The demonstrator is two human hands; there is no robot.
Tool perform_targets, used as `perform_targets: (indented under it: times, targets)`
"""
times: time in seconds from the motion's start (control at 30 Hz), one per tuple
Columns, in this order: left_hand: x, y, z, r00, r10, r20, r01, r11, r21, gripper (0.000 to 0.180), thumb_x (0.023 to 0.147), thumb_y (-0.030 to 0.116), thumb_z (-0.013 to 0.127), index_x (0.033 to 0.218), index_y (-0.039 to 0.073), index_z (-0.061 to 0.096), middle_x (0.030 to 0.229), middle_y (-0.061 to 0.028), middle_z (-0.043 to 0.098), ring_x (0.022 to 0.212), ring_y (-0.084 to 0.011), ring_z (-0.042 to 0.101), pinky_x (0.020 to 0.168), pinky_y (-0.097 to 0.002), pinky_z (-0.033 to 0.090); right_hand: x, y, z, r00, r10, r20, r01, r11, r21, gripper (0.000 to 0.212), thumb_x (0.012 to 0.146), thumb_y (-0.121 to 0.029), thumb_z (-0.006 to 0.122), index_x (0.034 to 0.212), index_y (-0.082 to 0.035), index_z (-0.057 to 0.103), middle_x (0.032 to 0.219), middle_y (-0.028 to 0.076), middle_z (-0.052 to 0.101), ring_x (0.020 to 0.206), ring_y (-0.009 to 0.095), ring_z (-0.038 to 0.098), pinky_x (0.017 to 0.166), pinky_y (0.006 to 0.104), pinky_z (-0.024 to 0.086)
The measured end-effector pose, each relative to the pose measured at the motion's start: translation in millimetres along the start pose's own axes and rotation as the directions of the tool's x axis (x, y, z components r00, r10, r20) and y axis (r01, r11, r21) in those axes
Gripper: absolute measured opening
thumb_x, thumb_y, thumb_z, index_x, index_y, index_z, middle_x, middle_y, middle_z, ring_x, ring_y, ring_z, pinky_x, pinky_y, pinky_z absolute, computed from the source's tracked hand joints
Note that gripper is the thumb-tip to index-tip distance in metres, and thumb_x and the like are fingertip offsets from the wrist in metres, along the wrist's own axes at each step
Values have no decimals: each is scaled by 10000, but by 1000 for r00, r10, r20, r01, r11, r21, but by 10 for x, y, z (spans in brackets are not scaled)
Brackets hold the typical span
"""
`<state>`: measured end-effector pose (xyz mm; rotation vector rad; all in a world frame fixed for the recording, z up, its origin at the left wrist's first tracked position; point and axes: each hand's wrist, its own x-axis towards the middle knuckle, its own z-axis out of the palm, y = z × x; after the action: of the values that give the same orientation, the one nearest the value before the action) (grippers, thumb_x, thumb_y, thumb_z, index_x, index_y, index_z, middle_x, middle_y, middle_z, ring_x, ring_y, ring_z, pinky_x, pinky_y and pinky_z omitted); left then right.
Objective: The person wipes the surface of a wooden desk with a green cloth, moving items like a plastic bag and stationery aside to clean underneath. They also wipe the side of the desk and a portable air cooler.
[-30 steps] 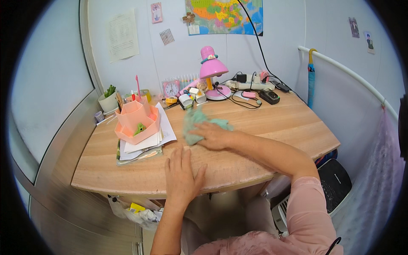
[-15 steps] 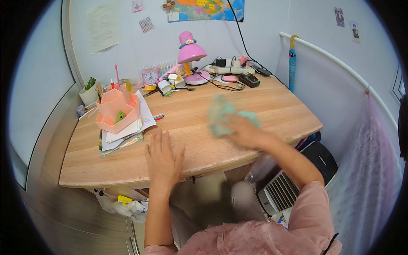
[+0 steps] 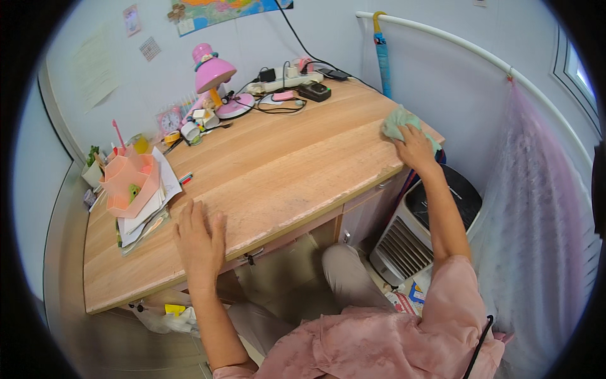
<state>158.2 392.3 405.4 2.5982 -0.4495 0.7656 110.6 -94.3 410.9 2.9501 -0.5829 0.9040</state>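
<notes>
A pale green cloth [image 3: 396, 121] lies bunched on the right end of the wooden desk [image 3: 284, 167]. My right hand [image 3: 416, 150] presses down on it with the fingers wrapped over its folds; part of the cloth sticks out beside the knuckles, near the desk's right corner. My left hand [image 3: 201, 243] rests at the front edge of the desk, fingers stretched out and nothing held. Just beyond it are a few pens [image 3: 185, 179] and a stack of papers [image 3: 165, 180] under a peach-coloured desk organizer [image 3: 131, 183].
A pink desk lamp [image 3: 214, 74], a pink alarm clock [image 3: 169, 121], a black charger [image 3: 314, 91] and a white power strip [image 3: 307, 79] with cables line the back. An air cooler [image 3: 404, 243] stands below the right side. A blue umbrella [image 3: 382, 63] hangs from a white rail [image 3: 442, 35].
My right hand has swept the cloth to the right, from the middle of the desk to its right corner. The view has turned rightward. My left hand stays near the front edge.
</notes>
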Motion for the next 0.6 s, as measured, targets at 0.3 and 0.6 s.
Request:
perform_targets:
  times: [0.3,0.6]
  targets:
    - [-21,-60,-65,998,-57,3,57,998,34,526,950,398,531,1288,-4,517,1404,-198,457,1319,-348,399,1129,-499,227,-480,-1040,-252,799,-602,9,542,725,424,495,767,-46,586,1250,-154,603,1350,164,530,1271,364,471,1051,487,380]
    - [6,37,-83,999,-37,36,36,999,28,505,929,392,557,1250,3,541,1388,-201,471,1297,-352,425,1113,-515,251,627,652,135,944,280,173,-287,958,14,477,915,-294,527,1351,-102,501,1396,192,460,1253,385,472,1038,471,397]
